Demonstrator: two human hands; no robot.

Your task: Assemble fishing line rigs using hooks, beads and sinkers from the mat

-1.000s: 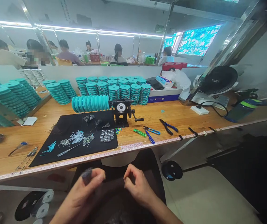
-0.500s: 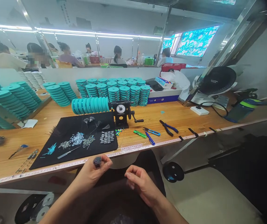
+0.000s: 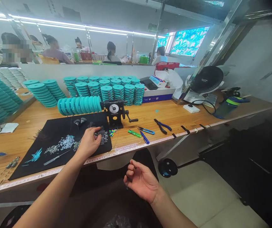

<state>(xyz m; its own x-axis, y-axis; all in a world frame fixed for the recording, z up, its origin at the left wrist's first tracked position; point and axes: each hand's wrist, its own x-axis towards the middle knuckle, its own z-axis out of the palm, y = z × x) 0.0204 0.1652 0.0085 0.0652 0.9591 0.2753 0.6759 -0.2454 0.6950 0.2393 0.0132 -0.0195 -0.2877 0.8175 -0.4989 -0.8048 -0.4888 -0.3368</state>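
My left hand (image 3: pixel 91 142) is over the right part of the black mat (image 3: pixel 70 155), its fingers pinched together at a group of small grey cylinders (image 3: pixel 104 139). A dark bit shows by the fingertips; what they grip is not clear. My right hand (image 3: pixel 142 182) hangs in front of the table edge above my lap, palm turned up and fingers curled. Anything between its fingers is too small to make out. Left of the cylinders lie pale clear pieces (image 3: pixel 66 142), small metal parts (image 3: pixel 51 149), teal strips (image 3: pixel 36 155) and a thin screwdriver-like tool (image 3: pixel 55 158).
Behind the mat stands a hand-cranked winder (image 3: pixel 114 110) carrying teal spools (image 3: pixel 79 106), with stacked teal spools (image 3: pixel 106 91) beyond. To the right lie a green-handled tool (image 3: pixel 134 133), blue snips (image 3: pixel 146 130) and pliers (image 3: pixel 162 126). A fan (image 3: pixel 208 79) and bottle (image 3: pixel 228 107) stand farther right.
My left hand has moved from in front of the table edge onto the mat; the dark bundle in it is now mostly hidden. My right hand has turned palm up. The view has shifted right.
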